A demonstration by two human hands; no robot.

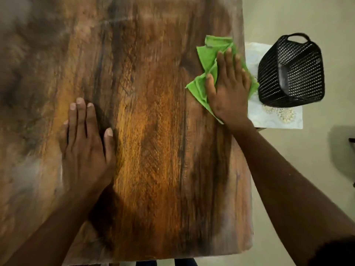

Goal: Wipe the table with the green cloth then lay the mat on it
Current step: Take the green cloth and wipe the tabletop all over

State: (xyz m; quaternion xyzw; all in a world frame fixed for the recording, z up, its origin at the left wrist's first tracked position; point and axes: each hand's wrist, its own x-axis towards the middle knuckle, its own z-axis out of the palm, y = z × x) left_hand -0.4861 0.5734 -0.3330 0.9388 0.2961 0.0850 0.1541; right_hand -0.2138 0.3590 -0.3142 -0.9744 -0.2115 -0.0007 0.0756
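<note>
A brown wood-grain table (153, 131) fills most of the view. A crumpled green cloth (209, 54) lies near its right edge. My right hand (228, 89) presses flat on the cloth with straight fingers. On the left half of the table, my left hand (86, 144) rests flat on the bare wood, fingers together. A pale patterned mat (272, 118) lies on a lower surface just right of the table, partly under a basket.
A black woven plastic basket (292, 72) with a handle stands on the mat, right of the table. Beige floor (307, 20) surrounds the table on the right. The table's near edge runs along the bottom of the view.
</note>
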